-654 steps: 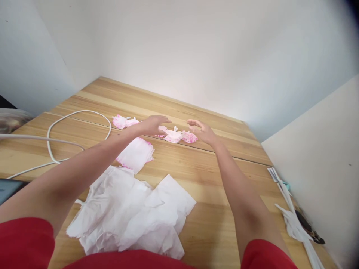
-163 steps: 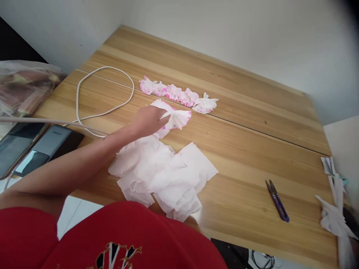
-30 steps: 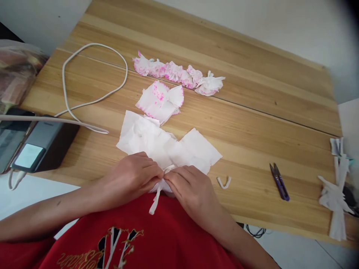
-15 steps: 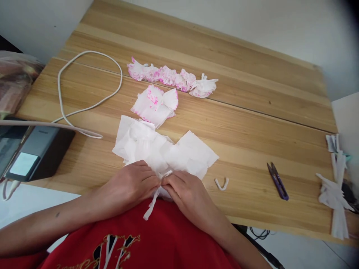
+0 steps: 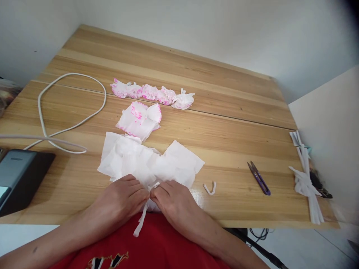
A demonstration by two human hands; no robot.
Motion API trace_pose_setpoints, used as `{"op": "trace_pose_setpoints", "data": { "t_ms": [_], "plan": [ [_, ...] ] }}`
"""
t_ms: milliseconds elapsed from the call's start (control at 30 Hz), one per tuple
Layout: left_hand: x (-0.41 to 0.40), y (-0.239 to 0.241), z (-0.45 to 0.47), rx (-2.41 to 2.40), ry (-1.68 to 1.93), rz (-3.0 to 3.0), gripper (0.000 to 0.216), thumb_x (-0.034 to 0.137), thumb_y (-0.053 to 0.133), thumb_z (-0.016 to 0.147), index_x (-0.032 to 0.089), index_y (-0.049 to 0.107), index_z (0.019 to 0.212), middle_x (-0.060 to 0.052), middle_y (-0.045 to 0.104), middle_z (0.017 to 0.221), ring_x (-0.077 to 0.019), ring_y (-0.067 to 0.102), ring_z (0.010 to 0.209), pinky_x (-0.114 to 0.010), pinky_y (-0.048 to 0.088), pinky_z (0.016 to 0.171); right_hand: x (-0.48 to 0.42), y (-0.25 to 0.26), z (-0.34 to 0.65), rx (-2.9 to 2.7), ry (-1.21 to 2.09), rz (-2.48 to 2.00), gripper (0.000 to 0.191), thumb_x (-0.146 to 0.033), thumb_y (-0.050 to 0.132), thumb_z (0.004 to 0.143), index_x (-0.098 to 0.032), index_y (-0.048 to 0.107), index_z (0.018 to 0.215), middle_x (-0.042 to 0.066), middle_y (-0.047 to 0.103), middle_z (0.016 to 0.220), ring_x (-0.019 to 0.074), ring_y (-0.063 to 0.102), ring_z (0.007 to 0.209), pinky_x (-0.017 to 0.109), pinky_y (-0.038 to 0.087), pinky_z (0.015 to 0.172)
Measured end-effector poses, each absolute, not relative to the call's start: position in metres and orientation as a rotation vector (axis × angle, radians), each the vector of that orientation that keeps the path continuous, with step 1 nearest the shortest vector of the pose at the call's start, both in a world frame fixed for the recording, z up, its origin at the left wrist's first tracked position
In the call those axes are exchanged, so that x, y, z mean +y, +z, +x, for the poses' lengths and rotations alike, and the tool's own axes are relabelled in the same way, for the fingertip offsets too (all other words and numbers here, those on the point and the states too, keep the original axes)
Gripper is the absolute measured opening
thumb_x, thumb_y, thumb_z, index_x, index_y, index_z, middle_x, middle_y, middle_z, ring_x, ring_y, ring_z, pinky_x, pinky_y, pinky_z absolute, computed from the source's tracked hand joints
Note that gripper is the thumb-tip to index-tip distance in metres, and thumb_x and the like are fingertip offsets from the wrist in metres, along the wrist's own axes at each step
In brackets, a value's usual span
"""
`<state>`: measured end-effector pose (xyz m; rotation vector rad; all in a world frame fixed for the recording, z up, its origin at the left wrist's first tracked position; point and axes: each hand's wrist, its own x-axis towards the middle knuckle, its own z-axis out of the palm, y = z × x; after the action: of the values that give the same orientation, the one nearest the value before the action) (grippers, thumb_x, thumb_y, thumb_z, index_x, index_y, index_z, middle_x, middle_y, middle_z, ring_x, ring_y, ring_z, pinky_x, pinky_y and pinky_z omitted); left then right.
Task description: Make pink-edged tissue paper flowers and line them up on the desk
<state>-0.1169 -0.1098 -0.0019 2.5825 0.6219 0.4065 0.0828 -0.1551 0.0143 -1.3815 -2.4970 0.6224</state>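
Your left hand (image 5: 126, 196) and right hand (image 5: 174, 201) meet at the near edge of the wooden table (image 5: 224, 140), close in front of your red shirt (image 5: 159, 246). The fingers of both are curled in, thumb and fingertips pressed together, and between them they pinch a thin white strip (image 5: 141, 223). One end of it pokes up just above your fingertips; the other hangs down over the shirt front. Some white material shows under your right fingers, below the pinch, but your hands cover most of it, so you cannot tell its shape. Just beyond your knuckles lies a loose pile of white sheets (image 5: 179, 163), overlapping and creased, with corners spread to both sides. Behind it, near its left part, sits a stack of pink-edged sheets (image 5: 134, 123), with a pinched-in, fan-shaped piece at its right side. Farther back, a row of ruffled paper bundles (image 5: 150, 93) lies close together, most of them tinged pink, the right-most mainly white. To the right of your right hand is a short bent white scrap (image 5: 210, 189), and past that a pair of purple-handled snips (image 5: 259, 179), blades pointing away from you. A knotted bunch of white strips (image 5: 305, 183) lies along the table's right side. On the left, a white cable (image 5: 41, 112) loops across the wood near a dark grey box (image 5: 24, 175).
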Motion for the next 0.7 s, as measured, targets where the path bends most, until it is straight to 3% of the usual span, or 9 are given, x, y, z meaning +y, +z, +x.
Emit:
{"op": "trace_pose_setpoints", "data": {
  "t_ms": [200, 367, 700],
  "plan": [
    [-0.11, -0.001, -0.119, 0.641, 0.437, 2.568, 0.023, 0.013, 0.043, 0.093, 0.019, 0.049, 0.072, 0.001, 0.056, 0.066, -0.0138, 0.05, 0.06, -0.031, 0.039, 0.064, -0.159, 0.013, 0.082, -2.209, 0.909, -1.466, 0.009, -0.016, 0.052, 0.093, -0.019, 0.058, 0.089, 0.001, 0.065, 0.084, 0.015, 0.059, 0.078, 0.027, 0.042, 0.07],
    [-0.107, 0.012, -0.12, 0.629, 0.429, 2.533, 0.02, 0.015, 0.044, 0.094, 0.018, 0.055, 0.078, 0.0, 0.06, 0.07, -0.0133, 0.055, 0.065, -0.03, 0.041, 0.07, -0.158, 0.014, 0.083, -1.831, 1.23, -1.523, 0.012, -0.011, 0.056, 0.088, -0.021, 0.059, 0.083, -0.003, 0.067, 0.081, 0.0119, 0.06, 0.075, 0.023, 0.042, 0.069],
    [-0.102, 0.02, -0.12, 0.67, 0.432, 2.601, 0.019, 0.016, 0.047, 0.093, 0.016, 0.059, 0.079, -0.002, 0.065, 0.07, -0.0139, 0.057, 0.065, -0.03, 0.042, 0.069, -0.163, 0.012, 0.081, -1.795, 1.179, -1.535, 0.011, -0.016, 0.052, 0.091, -0.021, 0.061, 0.086, -0.001, 0.067, 0.084, 0.0135, 0.06, 0.078, 0.025, 0.043, 0.071]
  ]
}}
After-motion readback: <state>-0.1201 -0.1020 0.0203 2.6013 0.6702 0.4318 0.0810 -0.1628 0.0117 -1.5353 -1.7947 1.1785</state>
